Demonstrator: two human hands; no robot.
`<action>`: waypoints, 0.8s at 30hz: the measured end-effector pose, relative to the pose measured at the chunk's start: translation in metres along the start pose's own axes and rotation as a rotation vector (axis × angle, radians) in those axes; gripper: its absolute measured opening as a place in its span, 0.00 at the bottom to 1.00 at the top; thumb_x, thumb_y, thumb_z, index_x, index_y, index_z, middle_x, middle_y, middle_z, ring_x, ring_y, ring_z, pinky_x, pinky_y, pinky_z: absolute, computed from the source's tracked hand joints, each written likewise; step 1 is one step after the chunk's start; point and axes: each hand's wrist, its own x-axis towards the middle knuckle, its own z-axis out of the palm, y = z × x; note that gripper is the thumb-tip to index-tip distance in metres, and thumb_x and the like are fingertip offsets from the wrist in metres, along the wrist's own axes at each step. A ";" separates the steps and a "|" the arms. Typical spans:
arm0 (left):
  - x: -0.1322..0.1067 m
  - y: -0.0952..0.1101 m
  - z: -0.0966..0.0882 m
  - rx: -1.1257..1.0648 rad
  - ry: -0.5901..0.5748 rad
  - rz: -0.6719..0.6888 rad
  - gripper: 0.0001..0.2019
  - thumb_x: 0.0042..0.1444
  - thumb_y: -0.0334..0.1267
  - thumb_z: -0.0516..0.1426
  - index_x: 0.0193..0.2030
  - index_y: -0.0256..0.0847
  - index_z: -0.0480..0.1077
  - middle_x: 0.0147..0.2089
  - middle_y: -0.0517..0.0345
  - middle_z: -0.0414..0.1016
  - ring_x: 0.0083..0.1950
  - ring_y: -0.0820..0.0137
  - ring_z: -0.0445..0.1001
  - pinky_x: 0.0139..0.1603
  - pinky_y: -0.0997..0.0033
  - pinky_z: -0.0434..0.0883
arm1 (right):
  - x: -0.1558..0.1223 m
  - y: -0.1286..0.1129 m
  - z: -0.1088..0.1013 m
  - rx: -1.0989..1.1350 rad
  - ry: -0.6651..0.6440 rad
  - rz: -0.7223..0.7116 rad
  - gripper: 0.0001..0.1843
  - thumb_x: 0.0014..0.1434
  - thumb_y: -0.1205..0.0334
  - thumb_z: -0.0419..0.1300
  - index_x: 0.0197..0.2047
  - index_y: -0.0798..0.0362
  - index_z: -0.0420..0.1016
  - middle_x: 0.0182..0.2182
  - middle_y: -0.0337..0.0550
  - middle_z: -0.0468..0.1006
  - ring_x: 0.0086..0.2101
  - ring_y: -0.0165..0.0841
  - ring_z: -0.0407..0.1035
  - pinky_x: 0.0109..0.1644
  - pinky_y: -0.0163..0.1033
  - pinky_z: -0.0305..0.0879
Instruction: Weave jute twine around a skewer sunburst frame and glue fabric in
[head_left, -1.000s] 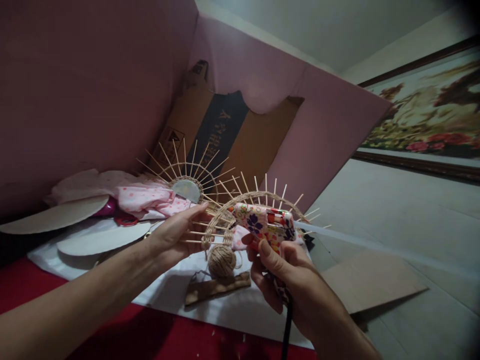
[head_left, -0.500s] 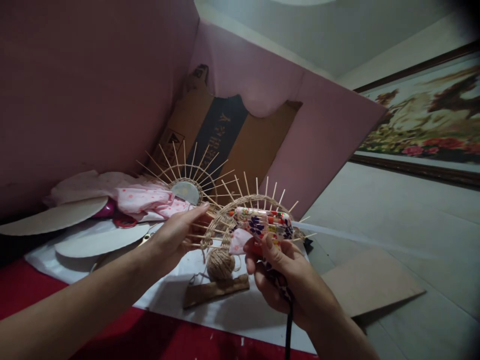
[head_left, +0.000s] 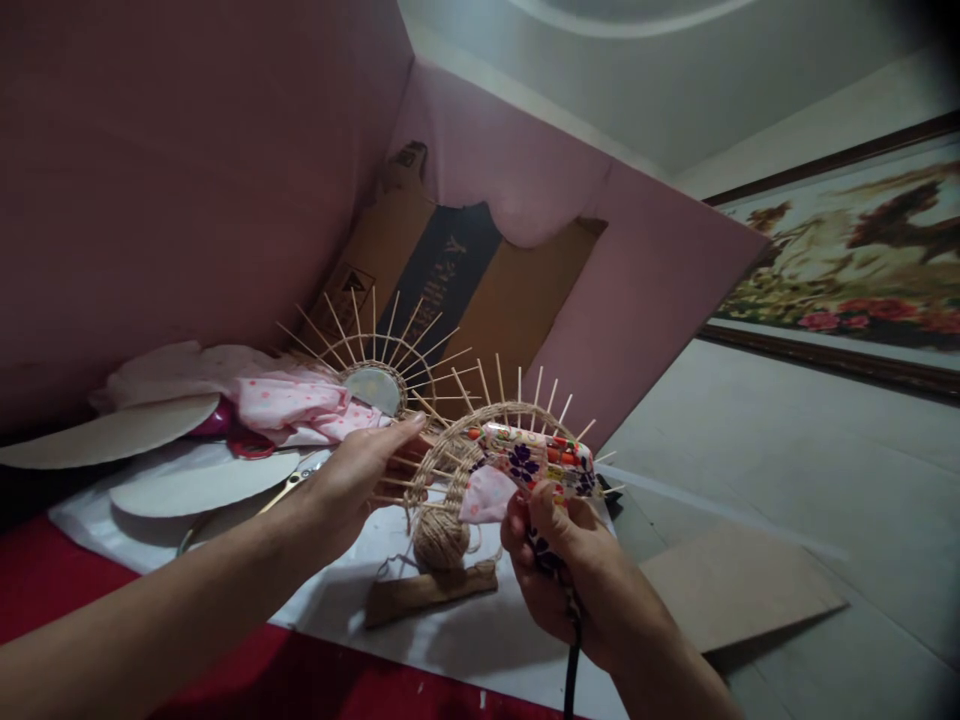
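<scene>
My left hand (head_left: 367,465) is closed around the left edge of a woven twine-and-stick frame (head_left: 484,412), thin wooden sticks fanning out from its curved rim. In my right hand (head_left: 562,540) is a flower-patterned glue gun (head_left: 536,455) with a black cord running down. Its body lies across the front of the frame and hides part of it; I cannot tell whether its tip touches the twine. A piece of pink dotted cloth (head_left: 487,494) shows beside the glue gun. Below the frame sits a ball of twine (head_left: 440,538), just behind a brown strip (head_left: 431,592).
A second stick-and-twine frame with a round centre (head_left: 373,390) leans at the back near pink dotted fabric (head_left: 292,405). To the left lie white oval boards (head_left: 202,485) and scissors (head_left: 289,488). Cardboard (head_left: 517,310) stands behind; a flat board (head_left: 746,585) lies right.
The view has tilted slightly, so the background sits a little lower. The glue gun has shifted slightly right and down relative to my left hand. Both hands keep their holds.
</scene>
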 end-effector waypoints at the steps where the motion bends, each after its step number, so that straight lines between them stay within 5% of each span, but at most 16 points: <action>1: -0.001 0.000 0.000 -0.002 -0.003 0.002 0.20 0.52 0.53 0.56 0.30 0.35 0.74 0.31 0.49 0.77 0.29 0.67 0.71 0.32 0.70 0.62 | 0.000 0.000 0.000 0.000 -0.002 -0.003 0.27 0.43 0.39 0.66 0.25 0.55 0.64 0.16 0.30 0.62 0.11 0.15 0.46 0.10 0.23 0.42; 11: -0.001 0.000 0.001 -0.020 0.012 0.013 0.19 0.51 0.52 0.57 0.27 0.35 0.73 0.28 0.51 0.76 0.28 0.68 0.70 0.31 0.70 0.62 | 0.002 0.004 -0.002 0.000 -0.038 -0.026 0.26 0.45 0.40 0.66 0.23 0.54 0.62 0.15 0.29 0.60 0.10 0.15 0.44 0.09 0.24 0.41; 20: -0.002 0.000 0.001 -0.024 0.005 0.008 0.20 0.51 0.53 0.56 0.29 0.35 0.74 0.29 0.49 0.77 0.28 0.67 0.71 0.31 0.69 0.62 | 0.002 0.000 -0.006 0.049 -0.054 -0.153 0.22 0.48 0.44 0.66 0.34 0.54 0.69 0.18 0.30 0.61 0.13 0.16 0.46 0.11 0.23 0.42; 24: -0.002 -0.001 0.000 -0.009 -0.008 0.014 0.20 0.52 0.53 0.55 0.29 0.35 0.74 0.30 0.49 0.77 0.30 0.66 0.71 0.32 0.69 0.62 | 0.004 0.000 -0.006 0.082 -0.096 -0.110 0.21 0.49 0.45 0.65 0.29 0.54 0.68 0.18 0.29 0.60 0.13 0.16 0.45 0.10 0.23 0.41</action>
